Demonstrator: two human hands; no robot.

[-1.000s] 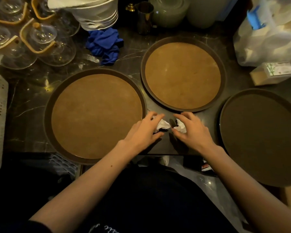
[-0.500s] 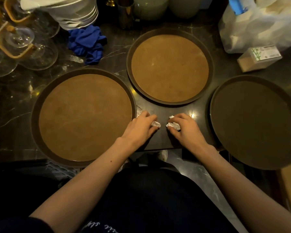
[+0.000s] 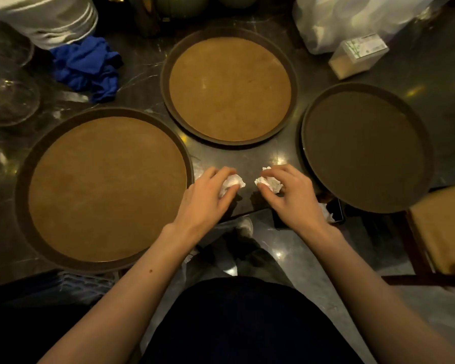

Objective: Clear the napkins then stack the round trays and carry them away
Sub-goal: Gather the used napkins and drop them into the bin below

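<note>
White crumpled napkins sit in both hands: the left hand curls its fingers around one napkin, the right hand pinches the other napkin. Both are at the dark desk edge, between three round trays lying apart.

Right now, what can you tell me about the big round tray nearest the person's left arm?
The big round tray lies flat on the dark marbled counter, its near edge overhanging slightly. It has a raised dark brown rim around a tan, cork-like surface, with nothing on it. It looks the largest of the three trays. The left hand, closed on a crumpled white napkin, sits just beside its right rim; whether they touch is unclear.
</note>
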